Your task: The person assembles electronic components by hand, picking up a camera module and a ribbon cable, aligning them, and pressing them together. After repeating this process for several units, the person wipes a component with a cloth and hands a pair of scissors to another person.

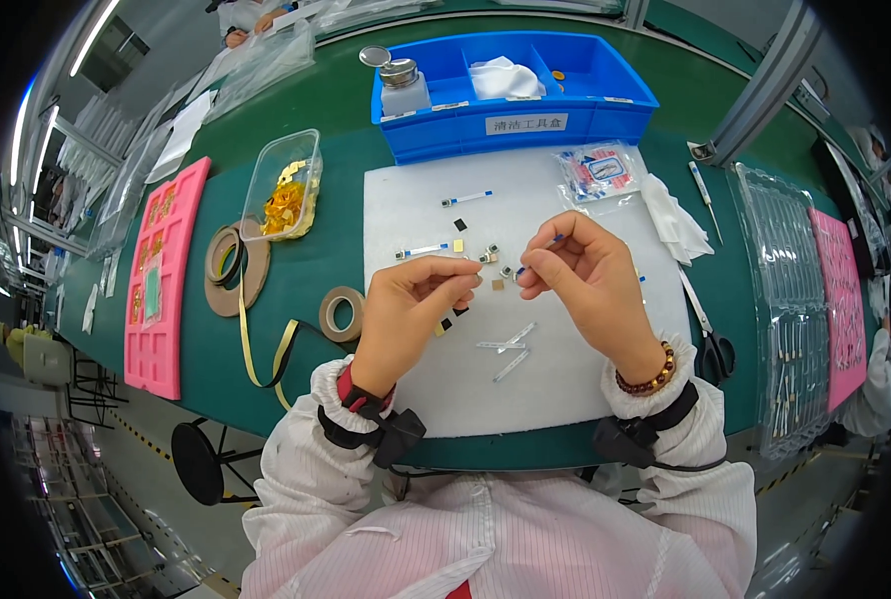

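Observation:
My right hand (587, 285) is closed in a pinch on a small blue-ended piece (522, 271), mostly hidden by the fingers. To its left, my left hand (406, 304) has thumb and forefinger pressed together; anything between them is too small to make out. Both hands are over a white foam sheet (565, 399). Small square metallic parts (491, 252) lie between the fingertips. Beyond my left hand rest two short flat ribbon cables with blue ends, one farther cable (468, 199) and one nearer cable (424, 251). Thin white printed strips (511, 365) and small black and tan squares lie around.
A blue divided bin (436, 135) with a pump bottle (404, 92) and white cloth stands at the back. Left are a clear tub (256, 185), tape rolls (343, 313) and a pink tray (156, 349). Scissors (713, 349), a screwdriver (700, 185) and clear trays (785, 299) lie right.

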Tool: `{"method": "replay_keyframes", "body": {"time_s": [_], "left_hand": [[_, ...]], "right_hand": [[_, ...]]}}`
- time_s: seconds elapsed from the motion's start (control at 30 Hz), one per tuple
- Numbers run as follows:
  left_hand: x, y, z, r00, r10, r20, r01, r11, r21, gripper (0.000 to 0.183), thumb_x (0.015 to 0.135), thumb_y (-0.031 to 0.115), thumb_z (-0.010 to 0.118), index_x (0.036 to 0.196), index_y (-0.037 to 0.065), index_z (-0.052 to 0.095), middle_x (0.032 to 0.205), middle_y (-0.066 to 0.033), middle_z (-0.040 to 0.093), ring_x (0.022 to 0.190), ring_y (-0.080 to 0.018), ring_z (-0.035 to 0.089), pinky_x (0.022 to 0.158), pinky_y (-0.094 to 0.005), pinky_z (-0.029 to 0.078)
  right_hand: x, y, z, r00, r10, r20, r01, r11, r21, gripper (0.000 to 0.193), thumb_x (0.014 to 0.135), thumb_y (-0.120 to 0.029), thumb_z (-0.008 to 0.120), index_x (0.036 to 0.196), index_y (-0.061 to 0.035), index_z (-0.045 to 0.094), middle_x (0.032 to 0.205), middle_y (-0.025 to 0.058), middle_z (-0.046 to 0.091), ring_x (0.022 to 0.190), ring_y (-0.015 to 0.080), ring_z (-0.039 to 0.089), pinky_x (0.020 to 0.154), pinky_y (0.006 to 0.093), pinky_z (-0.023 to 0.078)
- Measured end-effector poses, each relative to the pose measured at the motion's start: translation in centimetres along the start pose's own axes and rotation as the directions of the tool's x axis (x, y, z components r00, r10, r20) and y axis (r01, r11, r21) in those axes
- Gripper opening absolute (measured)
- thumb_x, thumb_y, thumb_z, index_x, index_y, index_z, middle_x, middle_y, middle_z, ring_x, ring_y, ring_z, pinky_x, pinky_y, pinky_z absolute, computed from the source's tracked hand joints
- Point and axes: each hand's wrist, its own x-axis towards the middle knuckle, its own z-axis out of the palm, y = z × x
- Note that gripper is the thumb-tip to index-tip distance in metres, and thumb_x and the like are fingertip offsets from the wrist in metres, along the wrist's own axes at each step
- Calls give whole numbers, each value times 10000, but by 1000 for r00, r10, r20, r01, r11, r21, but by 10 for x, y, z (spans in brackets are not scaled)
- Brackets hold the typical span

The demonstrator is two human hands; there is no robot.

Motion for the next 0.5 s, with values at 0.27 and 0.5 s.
{"method": "replay_keyframes", "body": {"time_s": [0.27,0.5], "left_hand": [[-4,1,11,999,-44,-17,42,994,-98,173,931,1,675,1093,-59,692,974,-120,738,849,-159,715,786,-281,593],[-8,1,13,999,-44,3,44,993,-108,173,931,4,676,1089,-63,696,946,-127,741,824,-164,723,763,-275,597]], "right_hand": [[-4,5,7,996,84,29,-86,994,69,151,930,11,631,1062,27,558,930,96,667,859,174,729,747,262,616],[-5,14,11,995,100,-12,-100,994,-37,172,891,7,670,1058,42,643,913,88,690,835,141,720,748,236,590]]}}
